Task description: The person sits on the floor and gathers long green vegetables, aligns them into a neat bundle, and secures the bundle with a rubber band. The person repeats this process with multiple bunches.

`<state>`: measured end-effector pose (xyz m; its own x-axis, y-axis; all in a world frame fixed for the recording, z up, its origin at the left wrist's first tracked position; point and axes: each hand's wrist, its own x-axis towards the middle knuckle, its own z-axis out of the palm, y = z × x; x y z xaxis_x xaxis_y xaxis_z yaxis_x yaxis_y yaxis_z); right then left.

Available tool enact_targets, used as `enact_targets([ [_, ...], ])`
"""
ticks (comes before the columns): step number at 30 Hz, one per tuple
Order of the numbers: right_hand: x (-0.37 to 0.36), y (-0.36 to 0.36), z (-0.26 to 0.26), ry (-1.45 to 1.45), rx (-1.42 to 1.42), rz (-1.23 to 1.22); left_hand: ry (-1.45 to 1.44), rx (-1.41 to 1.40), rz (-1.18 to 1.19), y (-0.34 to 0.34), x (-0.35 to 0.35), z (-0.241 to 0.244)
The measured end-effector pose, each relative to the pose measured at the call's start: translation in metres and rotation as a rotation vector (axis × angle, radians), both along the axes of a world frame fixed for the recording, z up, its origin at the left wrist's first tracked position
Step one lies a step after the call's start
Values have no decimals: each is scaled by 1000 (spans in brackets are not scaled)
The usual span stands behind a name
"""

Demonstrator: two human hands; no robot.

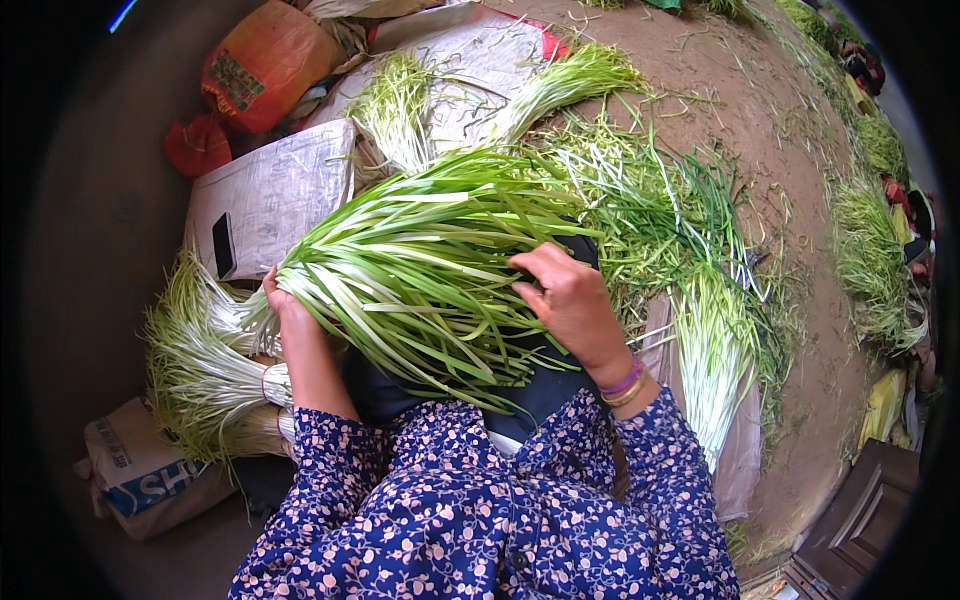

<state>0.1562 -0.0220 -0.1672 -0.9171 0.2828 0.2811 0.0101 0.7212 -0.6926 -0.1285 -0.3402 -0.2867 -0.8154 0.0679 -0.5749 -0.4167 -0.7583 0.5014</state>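
My left hand [289, 300] is closed around the pale stem end of a large bunch of leafy chives [420, 247]. The bunch lies across my lap, its green leaves fanned out to the right. By the leaf tips is my right hand [566, 300], its fingers half curled and thumb and forefinger a little apart. Whether a leaf is caught in those fingers is unclear. Left of my left forearm, tied bundles of pale-stemmed chives [217, 375] are stacked; a red band circles one of them.
A dark phone [223, 246] rests on a whitish box [277, 187]. Loose chives [705, 345] and leaf trimmings [637, 240] cover the ground to the right. Further bunches [570, 86] lie ahead on a sheet. An orange sack [270, 60] stands at upper left. Other people work at far right.
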Motion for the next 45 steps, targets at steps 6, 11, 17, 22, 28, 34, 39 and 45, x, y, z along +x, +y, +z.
enact_targets([
  [6, -19, -6, -27, -21, -355, 43, 18, -35, 55, 15, 12, 10],
  [11, -25, -2, -21, -237, -903, 77, 41, -99, 30, 14, 11, 7],
  [17, -24, -1, -31, -367, -1173, 269, 8, -85, 66, 24, 16, 16],
  [22, -6, -3, -18, -479, -1315, 403, -38, -88, 58, 27, 19, 22],
  [28, 46, 52, -14, -279, -1215, -15, -5, -90, 48, 21, 12, 10],
  [34, 78, 26, -2, -306, -705, -76, -31, -101, 47, 20, 17, 17],
  [39, 67, -24, 13, -189, -442, 144, 2, -96, 89, 16, 8, 9],
  [45, 31, -41, -23, -170, -341, 167, -13, -81, 115, 23, 14, 22],
])
